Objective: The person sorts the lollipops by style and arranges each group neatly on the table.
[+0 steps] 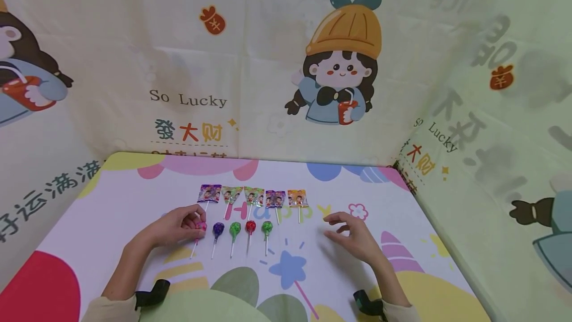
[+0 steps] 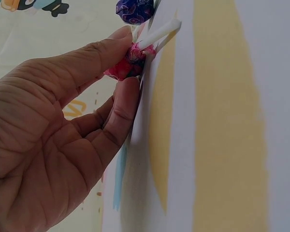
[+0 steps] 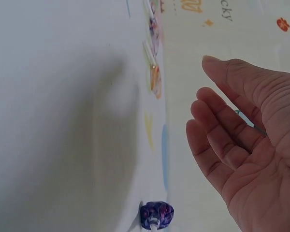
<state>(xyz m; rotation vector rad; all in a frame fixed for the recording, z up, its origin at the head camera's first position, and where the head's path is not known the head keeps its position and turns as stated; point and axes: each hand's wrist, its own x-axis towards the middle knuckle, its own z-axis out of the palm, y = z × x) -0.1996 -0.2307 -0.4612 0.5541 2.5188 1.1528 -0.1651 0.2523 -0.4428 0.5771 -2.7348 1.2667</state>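
A pink-wrapped lollipop (image 2: 125, 67) is pinched between the thumb and fingers of my left hand (image 1: 178, 225), at the left end of the front row. Beside it, in that row, lie a purple lollipop (image 1: 218, 229), a green lollipop (image 1: 235, 230), a red lollipop (image 1: 250, 227) and another green lollipop (image 1: 267, 227). My right hand (image 1: 355, 237) is held over the table to the right, fingers loosely bent and nothing in them. In the right wrist view, a purple-wrapped lollipop (image 3: 156, 215) shows below that hand; I cannot make it out in the head view.
Behind the front row runs a row of flat-packet lollipops, from a purple packet (image 1: 209, 193) to an orange packet (image 1: 298, 198). The patterned table (image 1: 330, 277) meets a cloth backdrop (image 1: 268, 63) at its back and sides.
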